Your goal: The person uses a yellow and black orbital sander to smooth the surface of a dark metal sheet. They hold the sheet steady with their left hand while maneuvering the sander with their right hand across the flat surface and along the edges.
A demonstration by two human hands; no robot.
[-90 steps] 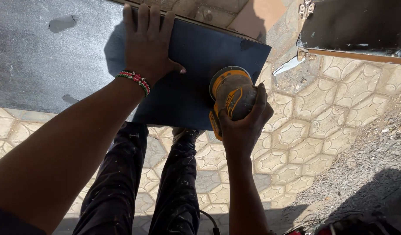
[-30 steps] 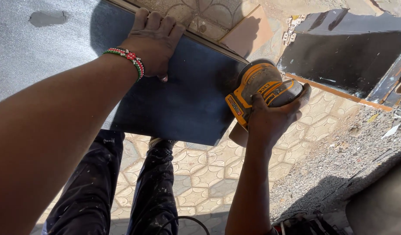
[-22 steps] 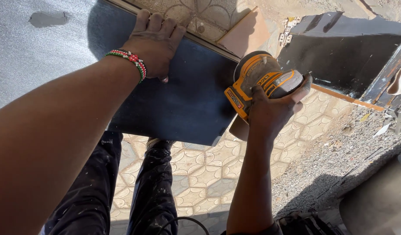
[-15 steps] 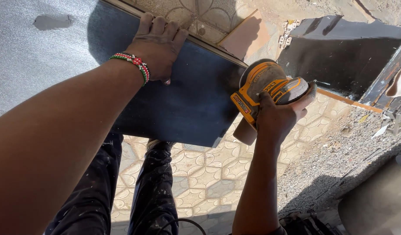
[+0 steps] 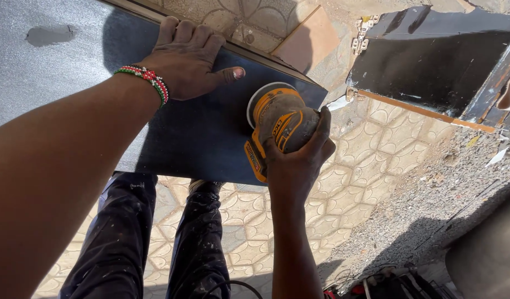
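Observation:
My right hand [image 5: 298, 160] grips a dusty yellow round sander [image 5: 276, 124] whose pad rests on the near right corner of a dark grey-blue board [image 5: 194, 138]. My left hand [image 5: 186, 61] lies flat on the board's far edge, fingers curled over it, thumb pointing toward the sander. A beaded red, white and green bracelet [image 5: 144, 77] circles my left wrist. The board's left part looks dusty and pale, with a darker patch [image 5: 47, 36]. My legs in paint-spattered dark trousers [image 5: 155, 238] stand under the board.
A second black panel [image 5: 432, 61] with metal hinges [image 5: 361, 33] lies at the upper right on patterned paving [image 5: 377, 144]. Gravel [image 5: 432, 221] covers the ground to the right. A cable [image 5: 227, 285] and some gear [image 5: 388, 285] sit by the bottom edge.
The sander has moved left from beyond the board's right edge onto the board's corner. My left hand has stayed pressed on the far edge.

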